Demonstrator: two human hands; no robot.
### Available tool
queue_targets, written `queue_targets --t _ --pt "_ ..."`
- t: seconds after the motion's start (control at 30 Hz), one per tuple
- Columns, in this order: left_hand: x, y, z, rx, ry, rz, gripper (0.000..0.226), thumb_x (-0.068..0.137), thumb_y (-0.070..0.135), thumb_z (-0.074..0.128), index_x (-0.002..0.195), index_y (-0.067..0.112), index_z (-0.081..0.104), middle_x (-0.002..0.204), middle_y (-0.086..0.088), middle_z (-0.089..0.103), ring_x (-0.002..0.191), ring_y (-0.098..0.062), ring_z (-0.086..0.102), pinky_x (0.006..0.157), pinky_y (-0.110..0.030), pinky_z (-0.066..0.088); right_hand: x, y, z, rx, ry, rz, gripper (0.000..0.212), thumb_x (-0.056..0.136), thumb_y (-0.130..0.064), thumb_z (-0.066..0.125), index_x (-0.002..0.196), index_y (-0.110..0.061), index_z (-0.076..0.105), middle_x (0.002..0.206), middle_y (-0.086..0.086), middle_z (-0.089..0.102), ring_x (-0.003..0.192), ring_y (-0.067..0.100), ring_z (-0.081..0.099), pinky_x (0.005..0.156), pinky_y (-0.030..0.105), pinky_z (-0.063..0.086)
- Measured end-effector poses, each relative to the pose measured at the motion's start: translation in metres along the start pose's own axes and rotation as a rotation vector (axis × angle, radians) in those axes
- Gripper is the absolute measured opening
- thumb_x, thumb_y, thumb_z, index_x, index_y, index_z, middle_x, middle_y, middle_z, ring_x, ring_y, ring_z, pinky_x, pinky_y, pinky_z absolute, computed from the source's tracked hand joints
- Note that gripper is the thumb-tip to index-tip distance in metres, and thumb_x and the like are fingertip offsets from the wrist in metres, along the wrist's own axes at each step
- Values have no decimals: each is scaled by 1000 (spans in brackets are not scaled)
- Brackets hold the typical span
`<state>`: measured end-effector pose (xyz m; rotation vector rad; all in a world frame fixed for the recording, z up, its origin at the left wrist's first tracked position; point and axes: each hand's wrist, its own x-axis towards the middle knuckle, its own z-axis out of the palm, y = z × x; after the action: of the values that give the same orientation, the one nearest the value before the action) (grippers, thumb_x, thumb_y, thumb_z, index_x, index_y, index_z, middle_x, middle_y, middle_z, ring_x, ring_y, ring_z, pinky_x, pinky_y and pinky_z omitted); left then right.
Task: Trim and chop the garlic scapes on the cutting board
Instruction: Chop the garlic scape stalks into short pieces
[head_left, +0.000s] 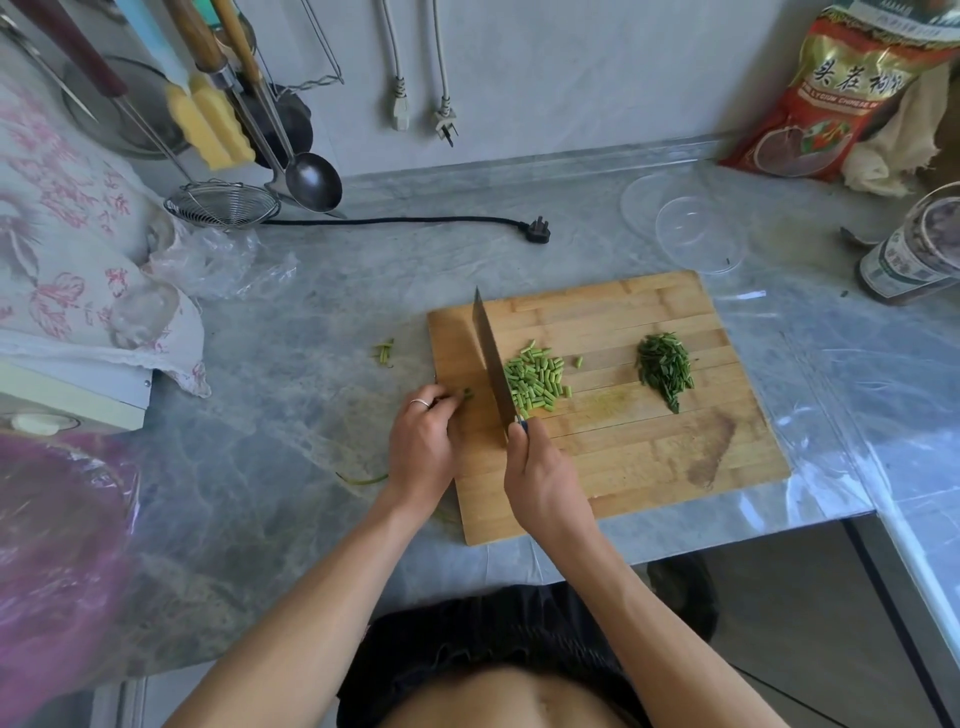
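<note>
Head view shows the right hand (540, 478) gripping the handle of a knife (492, 364), whose blade stands edge-down on the wooden cutting board (623, 457). The left hand (423, 441), a ring on one finger, has its fingers curled onto a short green stub of garlic scape (467, 395) at the board's left edge. Just right of the blade lies a pile of chopped scape pieces (535, 382); further right sits a darker heap of cut tips (666, 369). A few trimmings (384, 353) lie on the marble counter (311, 322) left of the board.
</note>
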<state>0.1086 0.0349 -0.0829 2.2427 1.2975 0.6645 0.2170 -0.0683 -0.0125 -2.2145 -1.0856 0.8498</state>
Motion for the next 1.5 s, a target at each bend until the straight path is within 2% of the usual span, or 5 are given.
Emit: queue_targets --t 0.67,0.9,1.2,1.4,1.5 --pt "1 8 -3 -176 51 -124 26 80 6 55 93 16 76 81 0 70 83 -17 58 68 -24 44 -14 -6 -6 -213 -129 -116 47 99 -50 6 103 -19 41 68 -5 41 52 6 33 44 21 24" --pt "-2 14 -4 -209 65 -131 26 82 26 51 88 17 74 75 2 67 77 -15 53 63 -24 40 -6 -12 10 -81 -65 -123 27 104 -39 30 92 -16 37 56 4 44 40 21 37 39 30 21" --pt "-8 5 -6 -115 62 -53 32 81 -1 57 102 14 77 94 2 75 85 -18 61 72 -30 51 -6 -8 -3 9 -117 35 24 103 -39 26 99 -21 41 75 -7 46 67 14 46 71 32 38" --pt "7 13 -9 -241 58 -138 24 79 -5 66 92 11 78 85 0 76 75 -5 65 68 -7 45 -11 -3 -11 99 -62 -49 32 104 -29 34 73 -23 34 56 -1 40 48 21 34 50 34 30" --pt "9 11 -6 -221 48 -157 16 84 2 69 93 12 77 85 -1 75 78 -12 68 71 -20 51 -14 -3 -15 109 -63 -65 33 104 -31 35 71 -25 32 53 -1 38 47 21 30 50 35 29"
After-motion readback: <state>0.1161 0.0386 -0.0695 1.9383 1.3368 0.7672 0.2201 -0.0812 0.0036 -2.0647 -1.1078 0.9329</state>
